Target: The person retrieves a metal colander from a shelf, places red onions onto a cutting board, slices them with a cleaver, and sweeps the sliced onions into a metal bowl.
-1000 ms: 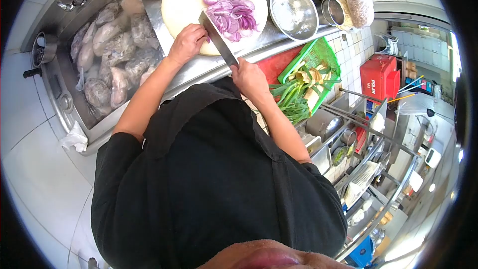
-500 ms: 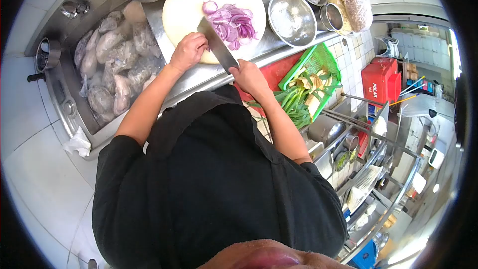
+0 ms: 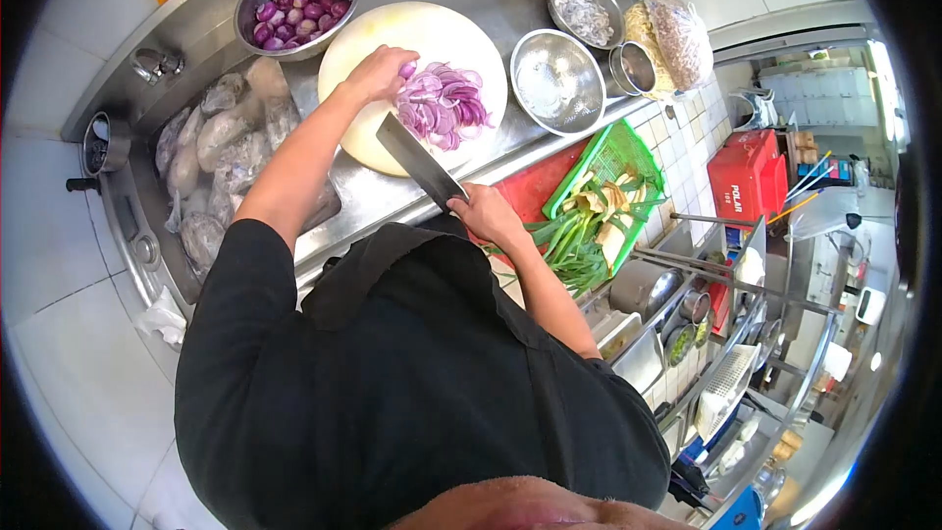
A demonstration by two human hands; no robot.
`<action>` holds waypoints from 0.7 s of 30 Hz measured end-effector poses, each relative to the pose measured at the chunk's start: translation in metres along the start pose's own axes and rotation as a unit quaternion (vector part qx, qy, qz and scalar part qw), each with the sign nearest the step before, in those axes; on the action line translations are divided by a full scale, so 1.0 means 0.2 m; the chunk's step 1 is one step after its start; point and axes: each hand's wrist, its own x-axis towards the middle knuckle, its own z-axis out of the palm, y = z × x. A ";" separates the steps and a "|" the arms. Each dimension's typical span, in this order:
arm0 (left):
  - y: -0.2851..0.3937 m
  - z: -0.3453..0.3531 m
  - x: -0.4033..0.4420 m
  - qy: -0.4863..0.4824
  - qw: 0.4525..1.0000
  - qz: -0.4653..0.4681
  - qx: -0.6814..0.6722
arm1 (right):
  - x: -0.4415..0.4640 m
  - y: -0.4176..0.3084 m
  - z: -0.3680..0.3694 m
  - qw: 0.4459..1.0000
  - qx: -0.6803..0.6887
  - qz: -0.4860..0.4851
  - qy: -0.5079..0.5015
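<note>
My right hand (image 3: 488, 214) grips a cleaver (image 3: 422, 162) by its handle, the blade slanting up and left over the near edge of a round cutting board (image 3: 432, 25). On the board lies a pile of sliced red onion (image 3: 442, 106). At the pile's far left, the fingers of my left hand (image 3: 379, 74) close around a piece of red onion (image 3: 407, 70), partly hidden by the hand. Behind the board, a metal bowl holds several whole peeled red onions (image 3: 302, 15).
A perforated metal bowl (image 3: 557, 83) stands right of the board, near a bowl of pale, greyish pieces (image 3: 581, 12) and filled plastic bags (image 3: 679, 39). Left is a sink with bagged meat (image 3: 231, 132). Below the counter, a green basket (image 3: 638, 142) holds leafy greens beside a metal rack.
My left hand has moved up the board, away from the blade, onto the onion piece. The cleaver has shifted slightly toward me, off the slices. The camera view has shifted too.
</note>
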 end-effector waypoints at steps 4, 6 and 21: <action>0.00 -0.07 -0.09 0.010 0.948 -0.180 -0.264 | 0.02 0.00 -0.01 0.999 0.002 0.027 -0.017; -0.04 -0.16 -0.17 0.002 0.838 -0.280 -0.469 | 0.02 0.00 -0.01 0.999 0.012 0.041 -0.028; 0.02 -0.48 -1.56 0.206 0.640 -0.410 -0.617 | 0.06 0.04 0.05 0.998 0.050 -0.016 0.017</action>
